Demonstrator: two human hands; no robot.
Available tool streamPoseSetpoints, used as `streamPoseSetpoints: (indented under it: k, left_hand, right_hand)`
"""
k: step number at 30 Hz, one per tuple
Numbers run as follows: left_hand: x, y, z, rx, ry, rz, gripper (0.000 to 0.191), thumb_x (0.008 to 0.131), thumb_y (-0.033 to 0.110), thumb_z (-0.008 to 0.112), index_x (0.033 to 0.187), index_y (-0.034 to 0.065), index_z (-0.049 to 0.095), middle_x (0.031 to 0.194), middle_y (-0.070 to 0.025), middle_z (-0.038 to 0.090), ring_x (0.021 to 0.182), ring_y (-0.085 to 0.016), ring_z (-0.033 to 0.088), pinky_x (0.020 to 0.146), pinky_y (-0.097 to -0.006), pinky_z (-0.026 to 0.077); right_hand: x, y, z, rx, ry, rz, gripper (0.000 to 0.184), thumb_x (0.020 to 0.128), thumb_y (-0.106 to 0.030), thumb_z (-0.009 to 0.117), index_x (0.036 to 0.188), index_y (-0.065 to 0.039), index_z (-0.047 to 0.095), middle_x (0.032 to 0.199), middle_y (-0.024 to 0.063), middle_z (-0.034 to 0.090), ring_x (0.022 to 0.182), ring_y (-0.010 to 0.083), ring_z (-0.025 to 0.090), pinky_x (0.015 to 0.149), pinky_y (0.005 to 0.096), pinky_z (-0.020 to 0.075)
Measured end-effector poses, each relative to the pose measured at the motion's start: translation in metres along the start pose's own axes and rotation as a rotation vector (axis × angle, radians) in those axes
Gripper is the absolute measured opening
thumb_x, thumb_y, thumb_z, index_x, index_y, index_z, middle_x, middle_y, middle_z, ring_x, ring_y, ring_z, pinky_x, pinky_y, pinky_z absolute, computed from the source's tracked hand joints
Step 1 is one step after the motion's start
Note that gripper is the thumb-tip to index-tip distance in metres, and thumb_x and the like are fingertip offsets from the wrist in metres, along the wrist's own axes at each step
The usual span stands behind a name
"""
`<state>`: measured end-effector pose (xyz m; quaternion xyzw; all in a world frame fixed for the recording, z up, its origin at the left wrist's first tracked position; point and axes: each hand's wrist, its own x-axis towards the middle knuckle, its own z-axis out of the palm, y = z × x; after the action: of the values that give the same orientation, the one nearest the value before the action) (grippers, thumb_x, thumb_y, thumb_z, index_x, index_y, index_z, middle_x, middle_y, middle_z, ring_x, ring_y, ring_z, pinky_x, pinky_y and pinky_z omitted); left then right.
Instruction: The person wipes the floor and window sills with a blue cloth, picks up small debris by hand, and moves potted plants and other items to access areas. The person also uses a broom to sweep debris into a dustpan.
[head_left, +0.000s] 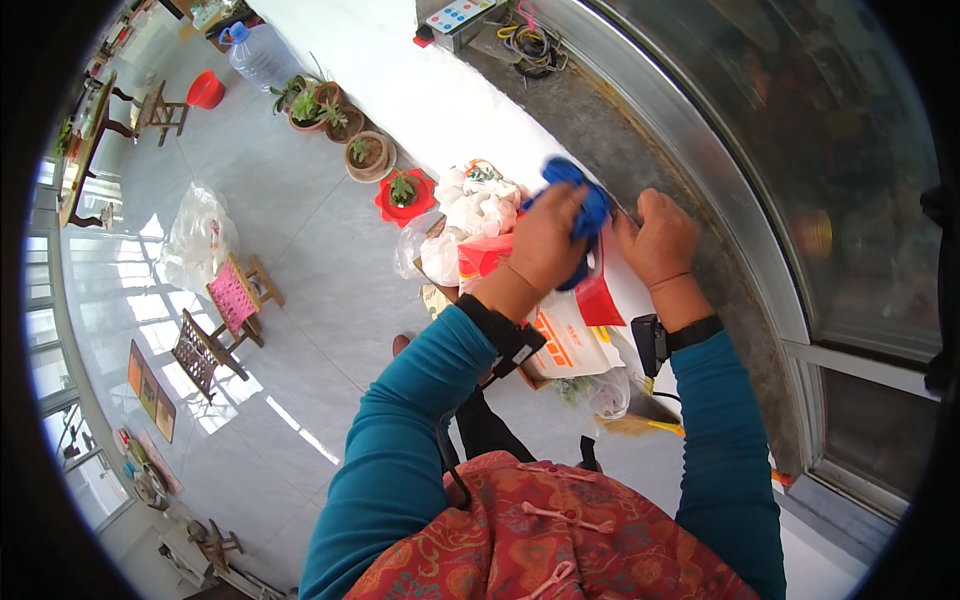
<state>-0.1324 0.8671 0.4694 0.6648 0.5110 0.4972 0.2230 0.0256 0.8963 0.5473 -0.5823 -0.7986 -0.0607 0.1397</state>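
Note:
My left hand (541, 238) grips a bunched blue cloth (592, 206), which is slightly blurred and bulges out past my fingers. Part of the cloth hangs below the hand, above several bags and boxes. My right hand (661, 238) is at the inner edge of the grey window sill (499, 79), with its fingers curled. Whether it pinches anything there is hidden. Under my left hand lie white plastic bags (476, 202), a red bag (480, 255) and a white carton with orange print (566, 341).
Potted plants (367, 154) line the white wall (405, 82) beside a large water bottle (262, 56). Coiled cables (529, 43) lie on the sill, along the window frame (675, 97). A pink woven folding stool (234, 296) stands on the floor to the left. A broom (634, 424) lies below the carton.

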Motion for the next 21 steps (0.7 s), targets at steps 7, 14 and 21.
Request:
streamPoseSetpoints:
  k: [7,14,21]
  left_hand:
    - [0.075,-0.055,-0.049,0.041,0.415,-0.232,0.013,0.084,0.008,0.057,0.094,-0.0007,0.060,0.095,-0.0193,0.060,0.080,-0.033,0.061,0.070,-0.0374,0.049]
    - [0.012,0.009,-0.025,0.093,-0.017,-0.033,0.048,0.072,0.005,0.062,0.119,0.0086,0.054,0.117,-0.0173,0.057,0.103,-0.038,0.058,0.086,-0.0389,0.049]
    - [-0.016,0.069,-0.105,0.127,0.326,0.014,0.034,0.083,-0.005,0.056,0.116,0.0021,0.055,0.101,-0.0095,0.059,0.091,-0.020,0.057,0.080,-0.0306,0.047]
  right_hand:
    - [-0.002,0.001,-0.001,0.019,0.009,-0.013,0.028,0.077,-0.033,0.066,0.074,-0.010,0.050,0.072,0.0106,0.058,0.068,0.0336,0.058,0.056,0.0456,0.0449]
    - [-0.002,0.001,0.001,0.067,0.138,-0.023,0.028,0.086,-0.031,0.058,0.070,-0.009,0.050,0.068,0.0111,0.057,0.065,0.0339,0.058,0.055,0.0458,0.0447]
    - [-0.025,0.028,-0.032,0.564,0.237,0.113,0.029,0.090,-0.025,0.058,0.070,-0.005,0.053,0.062,0.0160,0.053,0.054,0.0317,0.053,0.051,0.0391,0.0411]
